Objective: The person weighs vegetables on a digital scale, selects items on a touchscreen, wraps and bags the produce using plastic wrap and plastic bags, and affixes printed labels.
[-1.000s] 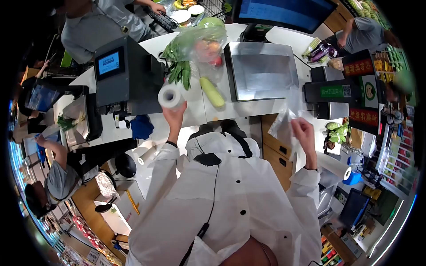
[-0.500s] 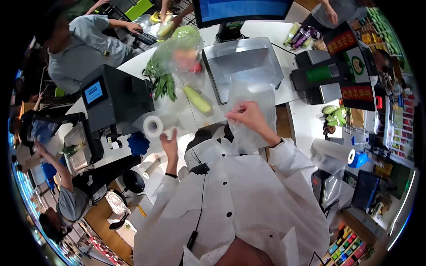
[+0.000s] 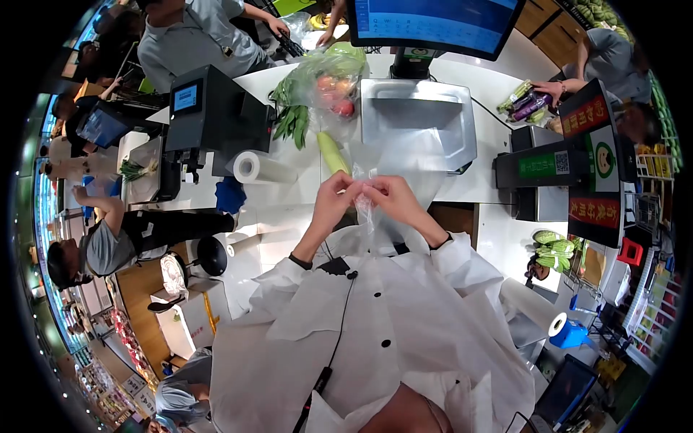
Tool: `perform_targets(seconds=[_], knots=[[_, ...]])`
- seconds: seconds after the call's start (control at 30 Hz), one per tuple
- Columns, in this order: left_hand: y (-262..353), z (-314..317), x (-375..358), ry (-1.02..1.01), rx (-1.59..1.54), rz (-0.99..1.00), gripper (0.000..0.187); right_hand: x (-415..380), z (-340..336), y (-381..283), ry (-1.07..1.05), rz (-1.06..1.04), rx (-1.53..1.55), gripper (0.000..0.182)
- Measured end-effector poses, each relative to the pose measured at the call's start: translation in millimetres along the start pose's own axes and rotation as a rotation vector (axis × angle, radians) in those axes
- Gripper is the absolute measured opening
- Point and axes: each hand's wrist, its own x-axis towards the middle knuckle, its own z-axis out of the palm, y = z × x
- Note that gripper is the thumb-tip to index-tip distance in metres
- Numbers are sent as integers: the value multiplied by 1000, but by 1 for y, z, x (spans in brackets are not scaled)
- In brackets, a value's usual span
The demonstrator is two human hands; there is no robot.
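Observation:
A thin clear plastic bag (image 3: 414,160) hangs between my two hands, above the counter's near edge. My left hand (image 3: 337,196) pinches its gathered part, and my right hand (image 3: 393,196) pinches it just beside, the fingertips almost touching. Right behind my left hand lies a pale green gourd (image 3: 331,151). Beyond it are leafy greens (image 3: 292,124) and a clear bag of red fruit (image 3: 336,90). The metal scale tray (image 3: 419,123) sits behind my right hand, partly seen through the bag.
A roll of plastic bags (image 3: 263,168) lies left of my hands, near a dark printer (image 3: 216,119). A monitor (image 3: 433,22) stands behind the scale. Another person's hand touches eggplants (image 3: 530,107) at the right. Other people stand at the left.
My left hand has moved from beside the roll to meet my right hand at the bag, its fingers now closed. My right hand has shifted slightly left in view. The camera view has shifted.

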Motion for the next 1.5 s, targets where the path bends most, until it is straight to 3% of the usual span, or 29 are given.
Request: perform_targets(seconds=[0.13, 0.2, 0.37, 0.53, 0.6, 0.63, 0.67, 0.7, 0.73, 0.8, 0.83, 0.97, 1.03, 1.07, 1.13, 1.17, 1.23, 1.27, 1.33, 1.37, 1.43, 1.47, 1.5], knots=[[4, 10, -5, 28, 55, 67, 13, -13, -16, 13, 63, 36, 4, 16], [3, 16, -5, 0, 62, 76, 12, -17, -19, 22, 64, -67, 0, 19], [5, 21, -10, -4, 100, 73, 11, -27, -18, 9, 106, -101, -12, 23], [1, 4, -12, 204, 178, 183, 9, -40, -32, 14, 86, -122, 134, 19], [-1, -7, -14, 186, 255, 137, 20, -44, -35, 13, 218, -221, 302, 16], [6, 6, -20, 254, 343, 220, 32, -45, -32, 13, 217, -224, 304, 16], [14, 19, -27, 323, 430, 304, 44, -47, -29, 14, 234, -238, 139, 17], [24, 30, -36, 221, 539, 283, 64, -48, -26, 15, 249, -249, -28, 18], [25, 36, -35, 227, 537, 287, 64, -46, -23, 12, 244, -253, -31, 18], [25, 42, -35, -4, 453, 144, 69, -46, -15, 8, 125, -378, -56, 21], [33, 39, -29, -124, 271, -80, 72, -44, -14, 10, 98, -338, -18, 22], [30, 29, -28, -210, 64, -247, 71, -48, -9, 12, 26, -391, -75, 22], [10, 40, -44, -334, 132, 12, 52, -52, -8, 10, 188, -402, -371, 24], [13, 50, -50, -328, 123, 11, 52, -54, -6, 9, 180, -398, -376, 24], [25, 66, -55, -60, 269, 180, 38, -51, -5, 2, 217, -392, -397, 24], [20, 60, -51, -50, 265, 185, 38, -48, -5, 6, 206, -397, -402, 24], [8, 42, -41, -202, 64, -129, 28, -42, -8, 21, 220, -329, -487, 23], [6, 35, -39, -199, 61, -122, 28, -41, -12, 23, 217, -335, -492, 23], [3, 19, -44, -195, 317, -144, 27, -43, -20, 24, 351, -265, -384, 11], [-5, 7, -36, -166, 529, -49, 20, -40, -28, 20, 349, -272, -386, 11], [-11, -27, 1, -78, 932, 221, 16, -27, -57, 6, 76, -77, -410, 17], [30, -41, 20, 57, 1292, 504, 14, -6, -80, -8, 51, -156, -589, 16], [77, -61, 33, 110, 1458, 456, 10, 22, -113, -36, 61, -306, -641, 12]])
